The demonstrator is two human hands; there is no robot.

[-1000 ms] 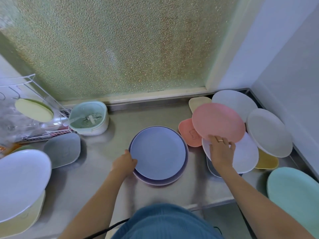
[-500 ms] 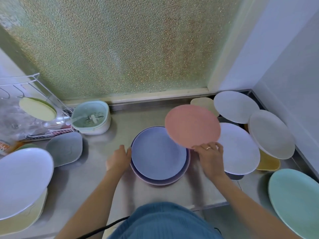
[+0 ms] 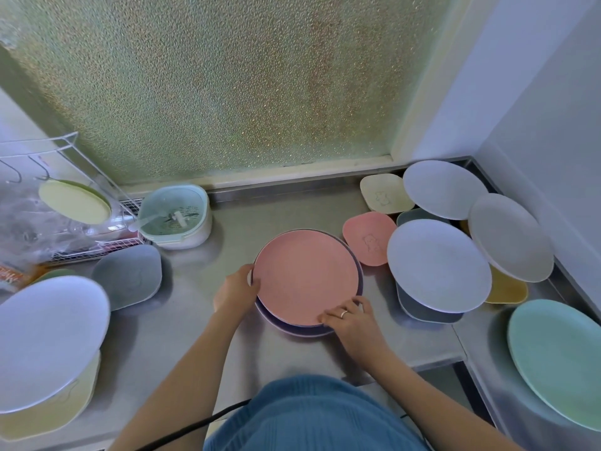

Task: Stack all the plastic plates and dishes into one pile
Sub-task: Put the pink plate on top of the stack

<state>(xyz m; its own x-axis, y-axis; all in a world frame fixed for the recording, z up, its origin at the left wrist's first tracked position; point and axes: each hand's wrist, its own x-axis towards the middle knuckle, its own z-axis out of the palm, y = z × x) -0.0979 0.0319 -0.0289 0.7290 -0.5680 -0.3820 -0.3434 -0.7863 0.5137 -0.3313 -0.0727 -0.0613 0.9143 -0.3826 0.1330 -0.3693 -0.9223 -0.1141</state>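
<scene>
Between the fingers of both hands sits the pink plate (image 3: 305, 277), lying flat on top of the purple plates (image 3: 292, 330) that form the pile. The left hand (image 3: 234, 291) has its fingers curled round the plate's near-left rim; the right hand (image 3: 353, 320) rests bent fingers on the near-right rim, thumb tucked toward the pile's edge, so both appear to be squaring the plate up rather than lifting it.

Judging by this, the pile is only begun: a few plates are stacked and most are left. Just beyond the right fingers lie a small pink dish (image 3: 369, 239) and a white plate (image 3: 437, 265) resting on a grey dish (image 3: 426, 312); farther off are a cream dish (image 3: 382, 193), two more pale plates, a yellow dish (image 3: 507, 289) and a green plate (image 3: 559, 359). Outward from the left fingers are a grey dish (image 3: 128, 276) and a white plate (image 3: 48, 340) over a cream one.

All stand on a steel surface (image 3: 195, 314) set in a corner, with a frosted window (image 3: 227, 86) behind, a wire rack (image 3: 65, 203) and a lidded tub (image 3: 174, 216) to the left.
</scene>
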